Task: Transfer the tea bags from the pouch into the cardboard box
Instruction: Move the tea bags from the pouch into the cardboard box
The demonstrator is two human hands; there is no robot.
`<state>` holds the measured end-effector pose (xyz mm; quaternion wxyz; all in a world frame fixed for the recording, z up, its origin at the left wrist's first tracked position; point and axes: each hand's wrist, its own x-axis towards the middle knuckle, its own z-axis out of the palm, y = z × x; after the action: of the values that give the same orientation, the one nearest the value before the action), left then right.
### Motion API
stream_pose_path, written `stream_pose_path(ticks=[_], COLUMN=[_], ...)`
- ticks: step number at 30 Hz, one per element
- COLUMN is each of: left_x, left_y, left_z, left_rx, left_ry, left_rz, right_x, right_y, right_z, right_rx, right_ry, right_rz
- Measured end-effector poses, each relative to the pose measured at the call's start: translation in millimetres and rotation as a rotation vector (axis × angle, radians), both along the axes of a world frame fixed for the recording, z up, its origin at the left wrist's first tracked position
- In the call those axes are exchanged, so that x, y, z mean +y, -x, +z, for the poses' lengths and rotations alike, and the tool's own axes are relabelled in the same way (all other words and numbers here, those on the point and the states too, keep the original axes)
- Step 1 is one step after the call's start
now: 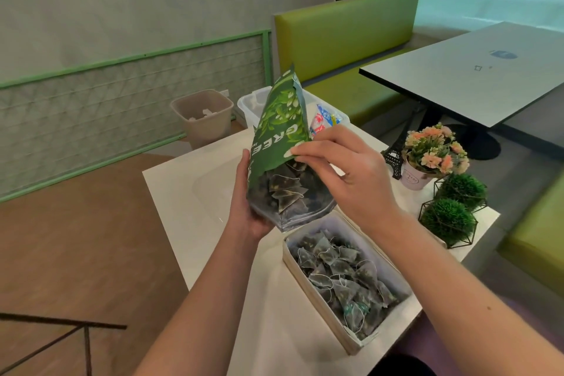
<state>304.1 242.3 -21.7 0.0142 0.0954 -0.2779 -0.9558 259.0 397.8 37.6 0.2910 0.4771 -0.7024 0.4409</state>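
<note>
My left hand [250, 207] grips the soft, light pouch [282, 159] near its base; my right hand [341, 174] pinches its edge. The tea bags [345, 272] in the cardboard box [351, 345] look fragile.

A white table [213, 192] carries the cardboard box [317, 279], which sits near its right edge and holds a heap of pyramid tea bags [345, 272]. Toward the far right stand a pink pot of flowers [433, 156], a small black tower model [393, 159] and two green moss balls in wire frames [448, 220]. At the table's far end sits a clear plastic tub [248, 104].
</note>
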Motion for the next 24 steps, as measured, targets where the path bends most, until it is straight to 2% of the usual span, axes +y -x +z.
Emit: stream_pose_path(ticks=[6, 16, 24], left_x=[-7.0, -6.6, -17.1], left_y=[-3.9, 7.1, -1.2], left_z=[5.2, -21.9, -8.9], left_rx=[0.053, -0.014, -0.093], left_ry=[0.05, 0.034, 0.062], left_rz=[-0.04, -0.078, -0.127], right_x=[6.8, 4.3, 4.6], right_y=[-5.9, 3.1, 6.5], right_z=[8.7, -3.3, -5.8], right_rx=[0.059, 0.013, -0.002], right_ry=[-0.024, -0.087, -0.107], right_rz=[0.026, 0.019, 0.022])
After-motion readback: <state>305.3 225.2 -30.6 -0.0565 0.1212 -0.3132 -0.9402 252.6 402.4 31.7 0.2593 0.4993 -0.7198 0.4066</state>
